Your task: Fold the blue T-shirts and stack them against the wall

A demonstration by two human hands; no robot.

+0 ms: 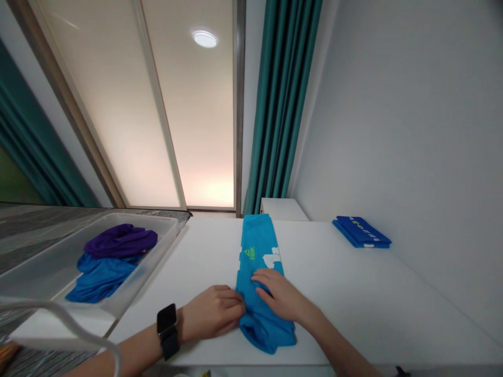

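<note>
A bright blue shirt (257,243) with a yellow-green PEAK logo and a white print lies folded into a long narrow strip on the white table (204,246). Its near end is rumpled and bunched. At the strip's left edge, my left hand (220,311) has its fingers curled in, closed on the fabric; a black watch (168,327) sits on that wrist. Across the shirt's middle rests my right hand (281,296), fingers stretched out over the cloth. Part of the near fabric is hidden under it.
A translucent plastic bin (165,230) on the left holds a purple garment (120,241) and a blue garment (102,277). A folded dark blue garment (361,232) lies at the table's back right, by the wall. A white cable (74,324) curves across the lower left.
</note>
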